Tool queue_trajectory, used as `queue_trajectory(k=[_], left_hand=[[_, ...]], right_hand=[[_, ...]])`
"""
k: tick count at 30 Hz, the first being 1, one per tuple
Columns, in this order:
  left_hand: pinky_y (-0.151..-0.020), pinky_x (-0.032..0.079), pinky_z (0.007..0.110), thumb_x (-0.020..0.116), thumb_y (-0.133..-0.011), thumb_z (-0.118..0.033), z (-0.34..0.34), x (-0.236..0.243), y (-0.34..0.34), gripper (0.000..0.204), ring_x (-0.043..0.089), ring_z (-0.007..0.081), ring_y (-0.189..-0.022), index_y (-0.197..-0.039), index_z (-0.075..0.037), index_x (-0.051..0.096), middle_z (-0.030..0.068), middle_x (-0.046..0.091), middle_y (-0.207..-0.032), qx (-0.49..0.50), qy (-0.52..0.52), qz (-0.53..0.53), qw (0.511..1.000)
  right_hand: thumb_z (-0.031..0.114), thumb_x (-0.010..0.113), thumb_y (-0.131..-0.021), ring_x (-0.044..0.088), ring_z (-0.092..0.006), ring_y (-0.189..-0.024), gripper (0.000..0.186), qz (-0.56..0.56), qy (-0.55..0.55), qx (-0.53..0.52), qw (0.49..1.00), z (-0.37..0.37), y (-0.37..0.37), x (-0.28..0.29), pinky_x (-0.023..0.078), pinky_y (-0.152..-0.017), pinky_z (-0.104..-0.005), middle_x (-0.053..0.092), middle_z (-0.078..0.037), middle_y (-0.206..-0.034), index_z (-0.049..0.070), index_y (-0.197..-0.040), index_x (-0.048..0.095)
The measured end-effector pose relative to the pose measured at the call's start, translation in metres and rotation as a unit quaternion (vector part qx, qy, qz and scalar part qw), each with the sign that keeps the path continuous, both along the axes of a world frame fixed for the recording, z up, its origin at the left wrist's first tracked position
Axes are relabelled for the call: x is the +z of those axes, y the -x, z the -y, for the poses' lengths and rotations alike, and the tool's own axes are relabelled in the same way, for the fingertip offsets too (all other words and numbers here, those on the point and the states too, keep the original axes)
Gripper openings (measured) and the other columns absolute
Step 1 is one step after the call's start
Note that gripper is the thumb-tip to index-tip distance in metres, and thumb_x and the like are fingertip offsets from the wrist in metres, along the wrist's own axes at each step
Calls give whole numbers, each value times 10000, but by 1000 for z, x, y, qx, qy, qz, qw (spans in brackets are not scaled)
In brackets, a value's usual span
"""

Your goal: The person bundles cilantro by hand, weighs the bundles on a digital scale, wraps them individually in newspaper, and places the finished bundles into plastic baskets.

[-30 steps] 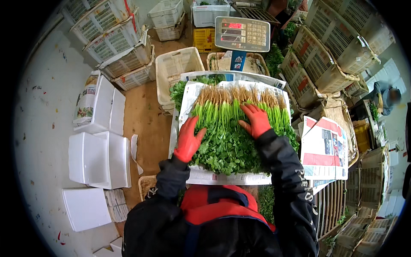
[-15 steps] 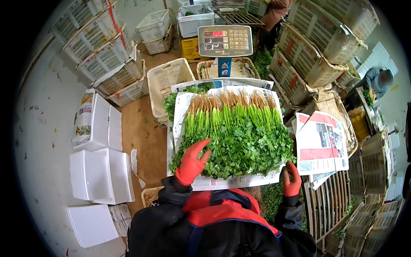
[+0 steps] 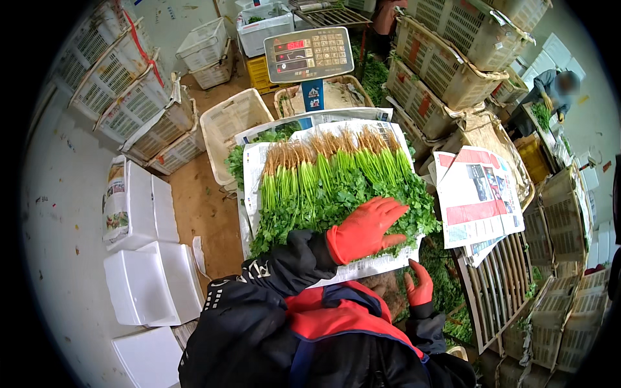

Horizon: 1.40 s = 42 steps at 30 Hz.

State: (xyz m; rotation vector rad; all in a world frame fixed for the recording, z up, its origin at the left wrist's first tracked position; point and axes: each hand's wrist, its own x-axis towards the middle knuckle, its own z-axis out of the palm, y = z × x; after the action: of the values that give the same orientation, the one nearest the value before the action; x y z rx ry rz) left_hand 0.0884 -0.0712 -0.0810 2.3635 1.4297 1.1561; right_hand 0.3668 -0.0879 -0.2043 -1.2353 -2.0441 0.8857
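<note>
A wide layer of coriander (image 3: 304, 216) lies on newspaper sheets (image 3: 352, 268), its brown roots pointing away from me and its leaves towards me. My left hand (image 3: 367, 227), in a red rubber glove, reaches across the right part of the leaves with fingers stretched out and nothing gripped. Whether its palm presses on the leaves is hidden. By the newspaper's near right edge is my right hand (image 3: 419, 284), also red-gloved, thumb and fingers apart and holding nothing. Just behind the coriander stands a scale display (image 3: 309, 55) with a lit red readout and a keypad.
More newspaper (image 3: 480, 194) rests on the right, above a slatted rack (image 3: 495, 291). A white plastic crate (image 3: 236, 123) stands at the left, beyond white foam boxes (image 3: 145, 278). Stacked crates (image 3: 446, 58) rise at the back right. Another person (image 3: 550, 97) works far right.
My left hand has swept right across the leaves, from their left part to their right. My right hand has dropped slightly towards me and left. The whole view has shifted a little.
</note>
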Motion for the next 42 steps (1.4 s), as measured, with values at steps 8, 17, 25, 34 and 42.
queue_trajectory(k=[8,17,25,34,42], left_hand=[[-895,427,423,640,-824,-343,-3,-10,16,559,532,364,-1027,-1211,31,489,209,556,-1123,-48,86,-54,994],[-897,433,419,642,-821,-342,-24,-23,29,550,538,359,-1023,-1200,29,497,199,567,-1113,-18,63,-52,996],[-910,424,411,636,-826,-345,-50,-30,29,533,522,346,-1041,-1199,14,510,183,557,-1120,-20,11,-53,998],[-908,418,406,634,-824,-343,-69,-45,28,541,521,340,-1034,-1200,24,507,184,555,-1113,16,-6,-74,997],[-880,422,407,662,-798,-306,-54,-33,30,528,526,333,-996,-1186,17,508,176,560,-1090,-36,41,-92,994]], right_hand=[[93,644,-823,596,-308,-1045,374,60,50,74,994,6,4,-36,470,-880,-375,621,-183,-1104,7,-1180,575],[119,661,-786,593,-342,-1027,385,63,62,92,992,14,24,-35,465,-881,-381,626,-190,-1088,11,-1149,592],[140,664,-801,590,-344,-1031,369,56,57,89,993,15,18,-41,461,-889,-382,627,-183,-1088,15,-1142,600],[133,661,-801,587,-338,-1047,375,59,77,84,992,12,16,-54,460,-897,-381,625,-175,-1108,31,-1156,597],[138,660,-813,595,-332,-1038,370,46,85,78,992,18,13,-49,473,-872,-376,624,-174,-1114,28,-1160,595]])
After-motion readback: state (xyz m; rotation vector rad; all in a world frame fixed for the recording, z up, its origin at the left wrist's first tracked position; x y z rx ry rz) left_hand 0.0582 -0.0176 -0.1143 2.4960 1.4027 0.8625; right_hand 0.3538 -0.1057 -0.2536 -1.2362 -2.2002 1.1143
